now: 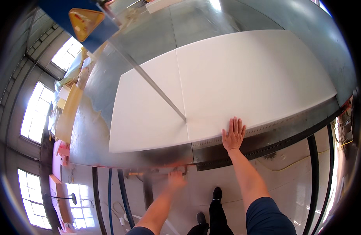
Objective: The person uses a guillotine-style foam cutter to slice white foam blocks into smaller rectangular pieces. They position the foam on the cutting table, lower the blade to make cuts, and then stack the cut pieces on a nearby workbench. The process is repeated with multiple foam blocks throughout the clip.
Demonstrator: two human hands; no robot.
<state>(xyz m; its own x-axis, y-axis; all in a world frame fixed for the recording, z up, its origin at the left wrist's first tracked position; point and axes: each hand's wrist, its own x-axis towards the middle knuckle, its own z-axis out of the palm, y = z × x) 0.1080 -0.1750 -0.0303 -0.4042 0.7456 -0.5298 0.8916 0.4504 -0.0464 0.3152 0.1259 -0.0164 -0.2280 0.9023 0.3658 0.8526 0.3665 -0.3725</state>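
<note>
Flat, right hand (233,135) fingers spread press foam sheet (243,78) near edge; left hand (175,179) grips under-table handle (180,170).

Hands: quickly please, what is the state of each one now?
Left hand: blurred, at the metal table's front edge; grip cannot be told.
Right hand: open, flat on the large white foam sheet.

A head-worn fisheye camera looks steeply down, close over the white foam sheet (235,82) and both hands.

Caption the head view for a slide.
Right hand flat on white foam sheet at band-saw blade; left hand at table edge below.
</note>
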